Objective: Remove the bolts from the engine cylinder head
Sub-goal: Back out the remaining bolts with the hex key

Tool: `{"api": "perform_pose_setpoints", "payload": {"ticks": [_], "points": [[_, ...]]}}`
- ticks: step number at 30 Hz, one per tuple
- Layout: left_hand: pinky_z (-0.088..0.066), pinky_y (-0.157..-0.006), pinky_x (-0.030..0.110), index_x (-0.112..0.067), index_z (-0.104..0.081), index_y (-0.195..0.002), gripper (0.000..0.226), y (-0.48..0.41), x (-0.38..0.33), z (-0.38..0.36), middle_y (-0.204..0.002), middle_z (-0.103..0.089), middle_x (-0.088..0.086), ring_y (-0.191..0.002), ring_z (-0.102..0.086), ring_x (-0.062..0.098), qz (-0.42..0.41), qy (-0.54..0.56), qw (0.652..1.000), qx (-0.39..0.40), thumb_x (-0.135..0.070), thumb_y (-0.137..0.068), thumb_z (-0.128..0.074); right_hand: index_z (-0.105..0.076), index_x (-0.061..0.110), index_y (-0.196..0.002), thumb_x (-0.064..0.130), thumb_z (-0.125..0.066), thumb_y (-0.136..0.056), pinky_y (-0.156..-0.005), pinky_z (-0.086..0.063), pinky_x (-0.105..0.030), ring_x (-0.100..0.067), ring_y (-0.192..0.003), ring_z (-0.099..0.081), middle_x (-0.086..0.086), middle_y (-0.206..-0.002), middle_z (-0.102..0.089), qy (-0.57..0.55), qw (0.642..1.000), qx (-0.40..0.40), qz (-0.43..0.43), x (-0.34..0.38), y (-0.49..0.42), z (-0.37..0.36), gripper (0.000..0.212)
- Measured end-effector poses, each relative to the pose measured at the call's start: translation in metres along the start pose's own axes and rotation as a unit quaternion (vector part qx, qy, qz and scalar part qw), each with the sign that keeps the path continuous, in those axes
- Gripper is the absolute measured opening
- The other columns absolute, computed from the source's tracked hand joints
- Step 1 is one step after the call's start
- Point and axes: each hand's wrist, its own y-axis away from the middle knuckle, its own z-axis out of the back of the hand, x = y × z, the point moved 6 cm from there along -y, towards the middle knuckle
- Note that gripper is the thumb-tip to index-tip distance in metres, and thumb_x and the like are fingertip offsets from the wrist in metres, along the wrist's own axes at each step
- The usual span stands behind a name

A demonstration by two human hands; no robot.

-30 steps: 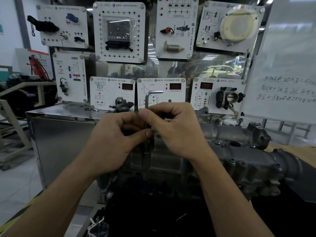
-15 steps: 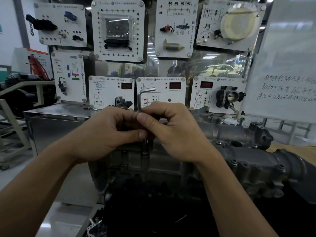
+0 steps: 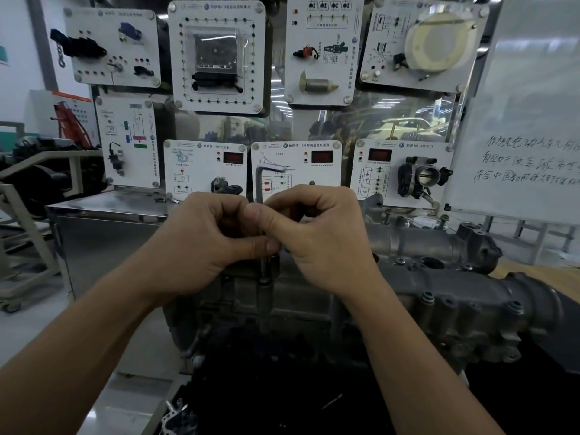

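Hex key (image 3: 259, 183): L-shaped, upright, centre of frame, short arm at top pointing right.
Left hand (image 3: 194, 246), right hand (image 3: 320, 243): fingers curled, clamped on the key's shaft.
Engine cylinder head (image 3: 455, 309): lower centre to lower right, below the hands. The key's lower end meets a bolt (image 3: 265, 281) on it.
Training panels (image 3: 216, 54): upper frame.

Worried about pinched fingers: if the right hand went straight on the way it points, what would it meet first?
Most likely the left hand, which touches the right hand around the hex key both pinch; depth between them is unclear.
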Motion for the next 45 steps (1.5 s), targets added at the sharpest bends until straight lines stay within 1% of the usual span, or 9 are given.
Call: {"api": "perform_pose_setpoints", "payload": {"ticks": [7, 11, 14, 21, 25, 30, 37, 41, 45], "points": [[-0.062, -0.078, 0.031, -0.006, -0.071, -0.090, 0.052, -0.003, 0.000, 0.000, -0.086, -0.076, 0.014, -0.085, -0.074, 0.030, -0.009, -0.016, 1.000, -0.007, -0.044, -0.055, -0.081, -0.072, 0.012, -0.075, 0.013, -0.078, -0.083, -0.051, -0.054, -0.032, -0.015, -0.050, -0.060, -0.012, -0.064, -0.066, 0.031, 0.999, 0.018, -0.014, -0.002, -0.002, -0.003, 0.011], [-0.057, -0.078, 0.018, -0.018, -0.075, -0.101, 0.034, 0.001, -0.003, -0.004, -0.099, -0.079, 0.002, -0.094, -0.075, 0.017, -0.008, 0.024, 0.998, 0.063, -0.035, -0.072, -0.074, -0.068, 0.027, -0.078, 0.015, -0.074, -0.088, -0.060, -0.056, -0.022, -0.007, -0.062, -0.064, 0.001, -0.067, -0.068, 0.069, 0.996, 0.055, 0.001, 0.000, -0.002, -0.002, 0.016], [-0.055, -0.082, 0.017, -0.021, -0.076, -0.109, 0.029, 0.004, -0.005, -0.006, -0.106, -0.078, 0.001, -0.101, -0.074, 0.014, -0.002, 0.054, 0.993, 0.107, -0.022, -0.082, -0.065, -0.068, 0.028, -0.080, 0.016, -0.071, -0.090, -0.066, -0.061, -0.036, -0.007, -0.068, -0.065, 0.013, -0.068, -0.064, 0.077, 0.994, 0.073, -0.009, -0.002, -0.002, 0.000, 0.015], [-0.055, -0.073, 0.012, -0.028, -0.081, -0.093, 0.024, 0.004, -0.009, -0.005, -0.091, -0.080, -0.001, -0.088, -0.076, 0.009, -0.019, 0.034, 0.998, 0.056, -0.021, -0.073, -0.068, -0.071, 0.020, -0.077, 0.021, -0.077, -0.085, -0.056, -0.059, -0.034, -0.004, -0.055, -0.059, 0.010, -0.058, -0.063, 0.075, 0.997, 0.028, 0.013, 0.004, 0.000, 0.002, 0.010], [-0.056, -0.064, 0.014, -0.029, -0.080, -0.077, 0.019, 0.004, -0.012, -0.003, -0.078, -0.079, 0.000, -0.074, -0.076, 0.011, -0.038, 0.024, 0.999, 0.007, -0.033, -0.059, -0.075, -0.070, 0.019, -0.070, 0.019, -0.082, -0.079, -0.052, -0.056, -0.037, -0.017, -0.050, -0.058, 0.005, -0.052, -0.058, 0.053, 0.999, -0.007, 0.011, 0.001, 0.001, -0.004, 0.015], [-0.055, -0.067, 0.013, -0.010, -0.076, -0.089, 0.037, 0.002, -0.012, -0.003, -0.083, -0.079, 0.002, -0.078, -0.076, 0.013, -0.056, -0.006, 0.998, -0.017, -0.035, -0.061, -0.076, -0.078, 0.010, -0.086, 0.013, -0.074, -0.088, -0.064, -0.053, -0.018, -0.001, -0.068, -0.067, 0.010, -0.070, -0.071, 0.018, 0.999, 0.036, -0.008, -0.003, -0.002, -0.008, 0.006], [-0.055, -0.082, 0.017, -0.012, -0.076, -0.109, 0.030, 0.004, -0.003, -0.005, -0.105, -0.078, 0.003, -0.102, -0.073, 0.014, 0.002, 0.043, 0.994, 0.102, -0.018, -0.082, -0.064, -0.073, 0.003, -0.100, 0.012, -0.054, -0.101, -0.078, -0.058, -0.043, -0.021, -0.083, -0.068, -0.008, -0.087, -0.073, 0.043, 0.992, 0.118, -0.023, 0.001, -0.003, -0.002, 0.020], [-0.056, -0.074, 0.014, -0.016, -0.080, -0.093, 0.021, 0.002, -0.002, -0.003, -0.091, -0.080, 0.003, -0.088, -0.076, 0.014, 0.005, 0.019, 0.998, 0.054, -0.022, -0.076, -0.070, -0.069, 0.007, -0.095, 0.013, -0.053, -0.102, -0.059, -0.045, -0.015, 0.001, -0.064, -0.059, 0.016, -0.067, -0.065, 0.065, 0.990, 0.121, -0.013, 0.003, -0.001, -0.002, 0.019], [-0.056, -0.071, 0.014, -0.019, -0.079, -0.088, 0.027, 0.002, -0.007, -0.001, -0.086, -0.079, 0.001, -0.082, -0.076, 0.013, -0.023, 0.005, 1.000, 0.009, -0.032, -0.065, -0.077, -0.075, 0.006, -0.087, 0.016, -0.075, -0.088, -0.064, -0.060, -0.032, -0.021, -0.067, -0.070, -0.008, -0.071, -0.073, 0.034, 0.999, 0.034, 0.002, 0.003, 0.000, 0.000, 0.010]]}}
